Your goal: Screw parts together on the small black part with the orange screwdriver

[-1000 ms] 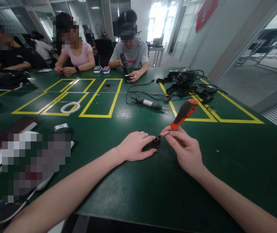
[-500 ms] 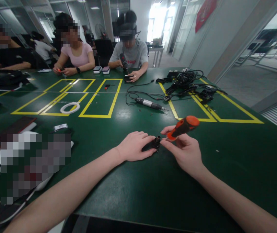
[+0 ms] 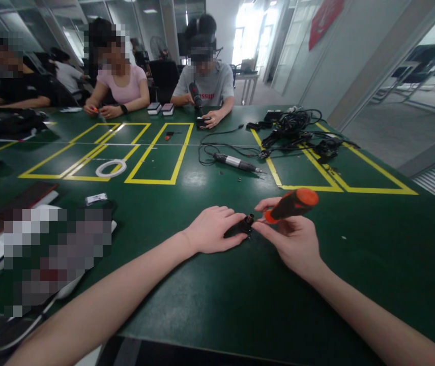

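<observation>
My left hand lies on the green table, thumb and fingers closed around a small black cylindrical part; the palm hides much of it, and its narrower end points right. An orange-and-black screwdriver rests in my right hand, its handle tilted up to the right. The thumb and fingertips of that hand pinch around the shaft, close beside the black part's end. Whether the screwdriver's tip touches the part cannot be made out.
Beyond my hands lies a corded electric screwdriver. Tangled black cables sit at the back right. A white ring lies left, within yellow tape outlines. Across the table a person in grey holds a power tool; another person in pink sits alongside.
The screwdriver handle has tilted slightly lower and to the right in my right hand. My left hand keeps its hold on the black part.
</observation>
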A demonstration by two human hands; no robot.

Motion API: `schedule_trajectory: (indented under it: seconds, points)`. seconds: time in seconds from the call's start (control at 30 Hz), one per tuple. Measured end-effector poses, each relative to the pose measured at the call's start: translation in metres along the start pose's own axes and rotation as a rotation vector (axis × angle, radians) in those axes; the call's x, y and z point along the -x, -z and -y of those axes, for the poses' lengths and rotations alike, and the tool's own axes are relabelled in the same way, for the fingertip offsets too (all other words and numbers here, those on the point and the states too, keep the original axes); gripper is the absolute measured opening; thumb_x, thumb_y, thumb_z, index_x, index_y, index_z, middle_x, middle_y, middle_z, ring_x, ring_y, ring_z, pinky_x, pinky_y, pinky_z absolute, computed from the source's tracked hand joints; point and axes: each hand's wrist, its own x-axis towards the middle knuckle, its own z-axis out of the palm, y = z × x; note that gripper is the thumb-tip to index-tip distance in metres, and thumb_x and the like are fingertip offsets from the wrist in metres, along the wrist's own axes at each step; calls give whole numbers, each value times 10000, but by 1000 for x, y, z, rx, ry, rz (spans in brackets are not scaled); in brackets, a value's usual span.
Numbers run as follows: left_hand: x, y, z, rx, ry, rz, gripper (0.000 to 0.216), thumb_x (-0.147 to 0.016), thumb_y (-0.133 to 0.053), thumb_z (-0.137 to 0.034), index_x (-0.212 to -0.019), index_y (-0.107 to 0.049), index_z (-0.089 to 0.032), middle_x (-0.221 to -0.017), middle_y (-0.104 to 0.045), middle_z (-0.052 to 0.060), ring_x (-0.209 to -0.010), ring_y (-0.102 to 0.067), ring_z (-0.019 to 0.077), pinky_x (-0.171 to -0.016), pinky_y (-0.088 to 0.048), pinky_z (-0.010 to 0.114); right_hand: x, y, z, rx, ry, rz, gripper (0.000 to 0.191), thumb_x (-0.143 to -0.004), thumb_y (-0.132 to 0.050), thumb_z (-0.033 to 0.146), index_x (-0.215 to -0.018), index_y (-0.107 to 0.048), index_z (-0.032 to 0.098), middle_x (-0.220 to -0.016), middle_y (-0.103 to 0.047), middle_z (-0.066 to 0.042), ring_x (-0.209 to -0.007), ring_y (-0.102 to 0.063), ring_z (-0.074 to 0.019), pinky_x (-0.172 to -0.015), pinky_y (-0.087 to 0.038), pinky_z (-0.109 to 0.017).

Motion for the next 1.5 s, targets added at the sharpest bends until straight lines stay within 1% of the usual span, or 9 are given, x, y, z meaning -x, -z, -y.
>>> schedule_trajectory:
  seconds: [0.33,0.5,0.73,0.87,0.97,1.1,1.27,1.4,1.5]
  points:
    - [0,0,0,-16,-2,5,329,-997,-517,-457,-1125,-617,-171,-941,-696,59,-867,-655,211,-779,-491,339,-3,-1,4,-21,-26,29,205,-940,-680,395,-834,-763,241,-965,-709,-79,-938,-685,-247,-854,-584,-418]
    - [1,-1,1,-12,-3,-7,347,-988,-536,-444,-1188,-604,-169,-961,-695,61,-889,-657,217,-785,-491,338,-2,-1,3,-17,14,19,126,-874,-767,336,-790,-748,244,-983,-703,-66,-925,-679,-237,-846,-568,-402]
    - [0,-1,0,0,4,3,326,-987,-535,-448,-1153,-604,-175,-926,-683,59,-881,-659,220,-787,-494,345,0,-1,2,-27,-15,-1,237,-804,-825,366,-692,-664,232,-903,-690,-49,-862,-659,-233,-800,-563,-393]
    - [0,-1,0,-14,1,-1,337,-994,-517,-456,-1158,-607,-175,-944,-690,61,-882,-654,216,-781,-491,343,-1,-1,4,-6,-12,20,138,-871,-759,341,-778,-728,245,-940,-707,-62,-910,-678,-244,-830,-577,-406]
    - [0,0,0,-29,2,11,338,-997,-509,-459,-1141,-615,-172,-936,-690,57,-862,-649,212,-768,-487,340,-3,0,6,-10,-16,41,174,-947,-667,353,-851,-770,250,-978,-718,-72,-960,-685,-245,-877,-583,-413]
    - [0,1,0,-17,4,10,319,-993,-520,-451,-1126,-615,-177,-940,-688,59,-871,-649,212,-775,-489,338,-4,2,7,-7,-16,65,197,-950,-660,348,-824,-770,243,-977,-721,-71,-955,-690,-248,-904,-578,-424]
    - [0,0,0,-11,0,-1,346,-992,-527,-445,-1190,-605,-172,-977,-700,67,-890,-659,220,-790,-490,343,-2,1,8,25,-8,31,126,-893,-723,300,-786,-760,243,-930,-721,-53,-883,-689,-234,-817,-578,-380]
    - [0,-1,1,-10,-7,-13,376,-989,-537,-442,-1229,-597,-158,-977,-702,69,-893,-662,226,-786,-493,345,0,1,9,85,-32,-1,94,-864,-756,303,-805,-767,231,-770,-706,-30,-683,-651,-197,-624,-553,-324]
    - [0,-1,1,-10,-10,-18,374,-992,-535,-443,-1218,-602,-153,-967,-699,67,-892,-663,229,-779,-492,347,0,1,10,63,-78,-51,165,-802,-822,352,-827,-744,208,-720,-707,-24,-615,-633,-182,-560,-542,-304]
